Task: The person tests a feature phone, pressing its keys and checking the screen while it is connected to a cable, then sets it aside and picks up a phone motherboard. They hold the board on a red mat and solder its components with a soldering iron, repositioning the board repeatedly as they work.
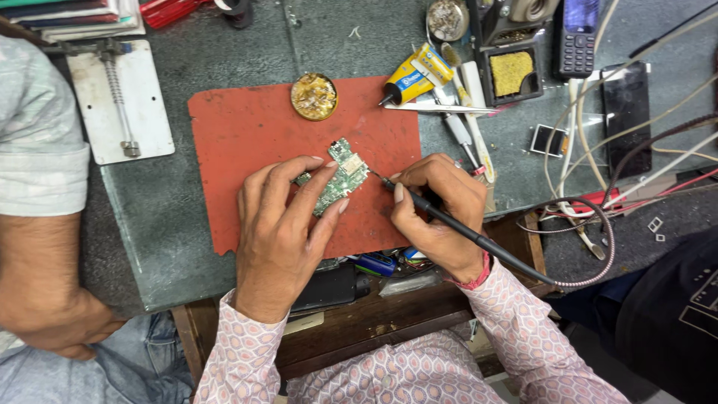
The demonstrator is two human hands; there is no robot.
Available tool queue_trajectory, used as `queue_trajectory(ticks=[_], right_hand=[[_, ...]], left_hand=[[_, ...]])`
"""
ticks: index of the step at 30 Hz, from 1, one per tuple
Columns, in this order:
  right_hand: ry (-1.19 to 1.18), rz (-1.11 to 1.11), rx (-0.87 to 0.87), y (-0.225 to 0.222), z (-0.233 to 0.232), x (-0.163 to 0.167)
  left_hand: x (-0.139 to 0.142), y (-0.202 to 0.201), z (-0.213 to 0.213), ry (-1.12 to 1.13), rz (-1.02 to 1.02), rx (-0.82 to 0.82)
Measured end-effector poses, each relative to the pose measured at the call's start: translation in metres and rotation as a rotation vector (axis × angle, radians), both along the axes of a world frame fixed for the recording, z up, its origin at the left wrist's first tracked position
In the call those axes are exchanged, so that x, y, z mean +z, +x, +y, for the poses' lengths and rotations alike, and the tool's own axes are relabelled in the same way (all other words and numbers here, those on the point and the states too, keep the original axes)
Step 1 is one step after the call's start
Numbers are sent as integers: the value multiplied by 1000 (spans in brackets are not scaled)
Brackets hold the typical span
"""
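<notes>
The green circuit board (pixel 338 176) lies tilted on the red mat (pixel 247 135), near the mat's middle, and your left hand (pixel 288 224) pins it there, fingers curled over its left edge and the thumb against its lower right edge. Your right hand (pixel 437 213) is clenched around a black soldering iron (pixel 441 217), gripped like a pen, with the thin tip touching or just short of the board's right edge; which one, you cannot tell from here. The iron's cord (pixel 591 254) loops away to the right, over the table's (pixel 187 217) front edge. A round tin (pixel 314 96) of yellowish flux sits at the mat's top edge, well apart from the board. Just off the mat's top right corner lie a yellow tube (pixel 411 75), tweezers (pixel 441 108) and a few pen-like tools. Behind them stands a holder with a yellow sponge (pixel 511 73), and beside it a dark keypad phone (pixel 577 37). A black flat phone (pixel 627 116) lies further right among pale cables. At the table's left end rests a white metal plate (pixel 123 105) with a screw clamp. Another person's arm (pixel 37 262) in a pale sleeve hangs at the far left, apart from your work.
</notes>
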State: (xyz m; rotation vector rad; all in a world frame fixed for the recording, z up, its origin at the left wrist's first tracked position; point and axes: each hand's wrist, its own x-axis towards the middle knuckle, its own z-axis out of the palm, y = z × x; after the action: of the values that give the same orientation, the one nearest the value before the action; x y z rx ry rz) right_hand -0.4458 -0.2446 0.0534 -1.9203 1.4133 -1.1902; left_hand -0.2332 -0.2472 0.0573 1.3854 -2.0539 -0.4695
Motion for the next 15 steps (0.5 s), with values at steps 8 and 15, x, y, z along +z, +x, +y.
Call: queue_trajectory(ticks=[8,15], right_hand=[[-13,13,3,0,-2,0],[11,-30,-17,-2,2,-1]], left_hand=[[0,0,-1,0,2,4],[0,0,1,-5,2,-1]])
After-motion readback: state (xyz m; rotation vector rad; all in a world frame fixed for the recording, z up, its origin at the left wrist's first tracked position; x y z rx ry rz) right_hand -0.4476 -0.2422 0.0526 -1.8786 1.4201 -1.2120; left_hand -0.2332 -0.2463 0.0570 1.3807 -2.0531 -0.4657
